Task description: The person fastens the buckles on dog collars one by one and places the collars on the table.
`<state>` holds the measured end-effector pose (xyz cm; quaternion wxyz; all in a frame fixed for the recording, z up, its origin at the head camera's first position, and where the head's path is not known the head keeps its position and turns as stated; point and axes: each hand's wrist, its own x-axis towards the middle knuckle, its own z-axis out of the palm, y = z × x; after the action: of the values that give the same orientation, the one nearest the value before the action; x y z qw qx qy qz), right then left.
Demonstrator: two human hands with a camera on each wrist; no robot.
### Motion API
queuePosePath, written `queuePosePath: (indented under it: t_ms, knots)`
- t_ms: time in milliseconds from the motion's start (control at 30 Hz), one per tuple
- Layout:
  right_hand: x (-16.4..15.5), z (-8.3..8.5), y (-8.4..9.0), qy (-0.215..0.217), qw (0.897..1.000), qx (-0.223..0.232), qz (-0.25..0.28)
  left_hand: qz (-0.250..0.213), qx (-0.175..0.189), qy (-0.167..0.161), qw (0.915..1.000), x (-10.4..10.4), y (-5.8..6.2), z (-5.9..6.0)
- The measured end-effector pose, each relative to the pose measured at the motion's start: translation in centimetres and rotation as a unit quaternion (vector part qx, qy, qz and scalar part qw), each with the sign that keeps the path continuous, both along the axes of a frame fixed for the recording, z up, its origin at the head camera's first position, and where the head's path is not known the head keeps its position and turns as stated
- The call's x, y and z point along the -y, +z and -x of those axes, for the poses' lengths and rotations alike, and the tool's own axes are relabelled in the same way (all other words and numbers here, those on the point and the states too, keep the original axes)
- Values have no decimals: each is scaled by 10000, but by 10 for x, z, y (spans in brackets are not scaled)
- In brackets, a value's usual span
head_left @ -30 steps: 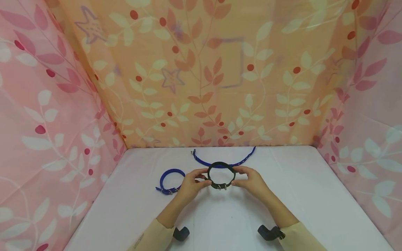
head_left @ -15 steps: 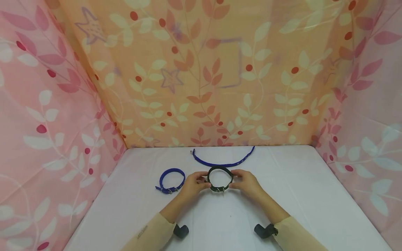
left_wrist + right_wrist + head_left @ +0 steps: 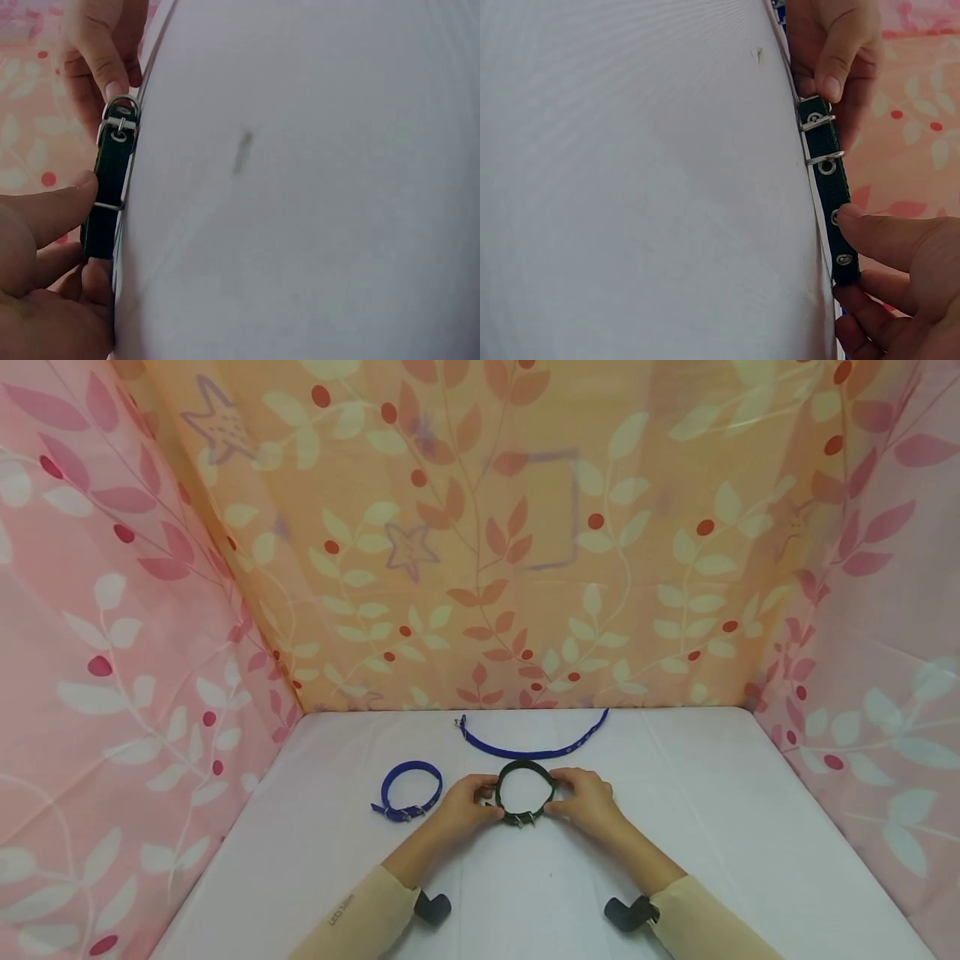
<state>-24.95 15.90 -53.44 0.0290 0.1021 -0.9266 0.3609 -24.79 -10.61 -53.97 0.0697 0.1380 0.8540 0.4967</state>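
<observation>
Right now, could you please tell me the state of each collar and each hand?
Green collar: buckled into a loop, held
Left blue collar: closed in a loop, not held
Far blue collar: unbuckled, curved, not held
Left hand: holds green collar
Right hand: holds green collar

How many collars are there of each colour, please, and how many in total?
Blue: 2, the looped collar and the open collar
Dark green: 1, the held collar
Total: 3
</observation>
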Motion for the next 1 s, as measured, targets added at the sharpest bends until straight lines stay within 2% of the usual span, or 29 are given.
queuePosePath:
  t_ms: [233,400,667,900,1000]
  knots:
    - [-5,0,-1,64,9999,85,122,123,15,-233,9997,8,0,0]
    - [-6,0,0,93,9997,133,190,112,142,-158,9997,9,0,0]
    - [-7,-4,-3,191,9994,241,141,234,103,-20,9997,7,-6,-1]
    - [-11,-5,1,221,9995,216,119,422,127,-93,9990,3,4,0]
    - [-13,-6,3,279,9990,316,145,656,77,-188,9976,4,9,-1]
